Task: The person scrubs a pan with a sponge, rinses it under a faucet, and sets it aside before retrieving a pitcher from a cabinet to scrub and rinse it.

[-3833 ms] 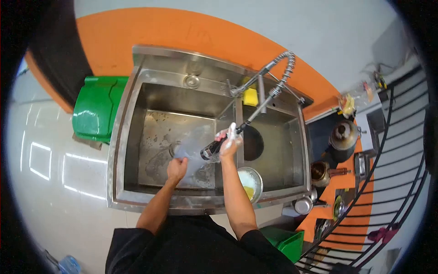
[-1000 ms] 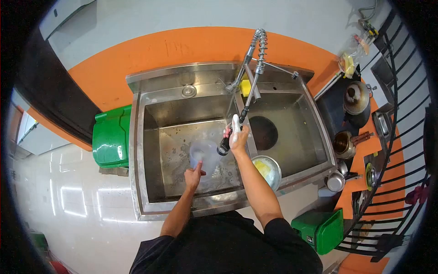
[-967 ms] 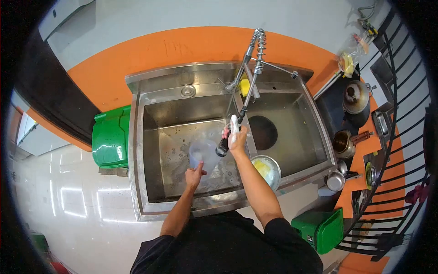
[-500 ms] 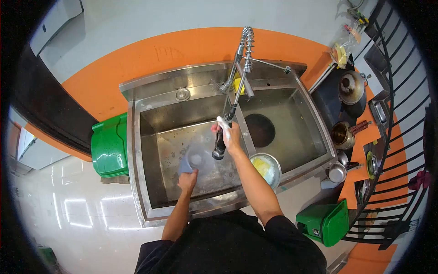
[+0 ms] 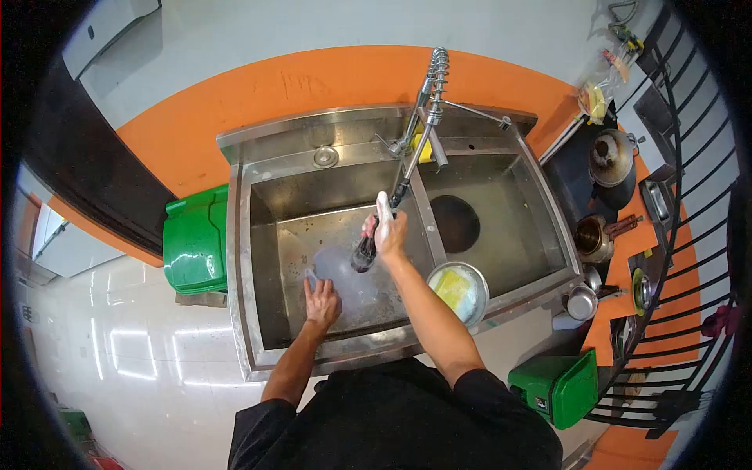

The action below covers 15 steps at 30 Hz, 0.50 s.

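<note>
Over the left basin of the steel sink (image 5: pixel 242 313), my right hand (image 5: pixel 388 233) is closed round the black spray head (image 5: pixel 363 255) of the spring faucet (image 5: pixel 437 86); white foam shows on its thumb. My left hand (image 5: pixel 322 303) is low in the same basin, gripping the edge of a translucent plastic container (image 5: pixel 345 270). Beside my right forearm, a metal bowl (image 5: pixel 479 312) with a yellow-green sponge (image 5: pixel 452 287) and suds rests at the sink's front edge. Cloudy water with a dark round object (image 5: pixel 455 223) fills the right basin.
Green bins stand left of the sink (image 5: pixel 196 243) and at the lower right (image 5: pixel 554 385). Pots (image 5: pixel 593 236) and a wok (image 5: pixel 612 157) sit along the right, beside black metal bars (image 5: pixel 677 313). A yellow item (image 5: pixel 425 147) is behind the faucet.
My left hand has turned and now lies flatter on the container, which has tilted and moved. My right hand still holds the spray head, which points lower. The view has shifted slightly.
</note>
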Each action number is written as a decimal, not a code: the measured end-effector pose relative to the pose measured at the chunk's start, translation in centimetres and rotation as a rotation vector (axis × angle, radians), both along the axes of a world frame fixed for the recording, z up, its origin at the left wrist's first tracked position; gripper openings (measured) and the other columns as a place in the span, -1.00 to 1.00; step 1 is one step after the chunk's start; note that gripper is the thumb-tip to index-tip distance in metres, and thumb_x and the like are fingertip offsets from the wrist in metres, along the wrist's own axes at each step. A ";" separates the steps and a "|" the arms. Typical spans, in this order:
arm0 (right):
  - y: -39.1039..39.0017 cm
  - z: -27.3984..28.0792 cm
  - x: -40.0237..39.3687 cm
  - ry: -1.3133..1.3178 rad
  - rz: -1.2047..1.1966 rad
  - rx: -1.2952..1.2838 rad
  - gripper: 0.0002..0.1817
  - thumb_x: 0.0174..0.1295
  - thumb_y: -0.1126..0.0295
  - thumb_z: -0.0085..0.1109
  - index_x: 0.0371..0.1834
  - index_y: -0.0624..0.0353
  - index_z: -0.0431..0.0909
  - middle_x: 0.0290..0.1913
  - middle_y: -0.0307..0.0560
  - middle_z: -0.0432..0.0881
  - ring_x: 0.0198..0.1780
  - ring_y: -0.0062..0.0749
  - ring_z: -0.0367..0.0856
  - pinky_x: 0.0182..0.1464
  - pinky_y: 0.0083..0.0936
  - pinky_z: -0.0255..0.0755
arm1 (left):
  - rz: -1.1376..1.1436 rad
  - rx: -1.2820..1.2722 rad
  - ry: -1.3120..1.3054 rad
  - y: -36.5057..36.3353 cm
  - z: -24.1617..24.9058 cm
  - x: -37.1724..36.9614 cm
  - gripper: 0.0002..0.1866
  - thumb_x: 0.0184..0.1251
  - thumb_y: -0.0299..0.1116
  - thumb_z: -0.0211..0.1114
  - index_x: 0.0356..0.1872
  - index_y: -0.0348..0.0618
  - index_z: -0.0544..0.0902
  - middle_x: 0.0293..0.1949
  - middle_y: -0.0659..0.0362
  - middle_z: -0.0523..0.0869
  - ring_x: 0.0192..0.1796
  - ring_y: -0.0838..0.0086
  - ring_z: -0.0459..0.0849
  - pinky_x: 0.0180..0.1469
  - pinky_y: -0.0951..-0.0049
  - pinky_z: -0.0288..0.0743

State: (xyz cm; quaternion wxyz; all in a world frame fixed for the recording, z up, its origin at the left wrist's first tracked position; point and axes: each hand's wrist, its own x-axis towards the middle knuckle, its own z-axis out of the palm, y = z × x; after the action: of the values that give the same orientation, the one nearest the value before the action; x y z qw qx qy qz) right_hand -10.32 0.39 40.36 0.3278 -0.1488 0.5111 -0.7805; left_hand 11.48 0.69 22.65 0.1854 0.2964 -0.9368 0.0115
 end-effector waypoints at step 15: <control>0.6 -1.5 0.1 -0.027 -0.002 -0.265 -0.49 0.38 0.06 0.17 -0.62 0.16 0.31 -0.72 -0.14 0.35 -0.73 -0.39 0.35 -0.62 -0.42 0.30 | 0.162 0.178 0.013 -0.8 1.9 -2.5 -0.79 0.05 -0.28 0.28 -0.51 -0.23 0.72 -0.04 -0.03 0.69 -0.02 0.17 0.66 0.30 -0.14 0.17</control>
State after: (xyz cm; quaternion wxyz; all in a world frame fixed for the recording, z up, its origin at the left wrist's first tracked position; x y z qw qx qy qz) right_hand -10.21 0.96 38.90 0.3114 -0.1798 0.3990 -0.8435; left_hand 8.96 -0.12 24.53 0.1628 0.3867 -0.9058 -0.0587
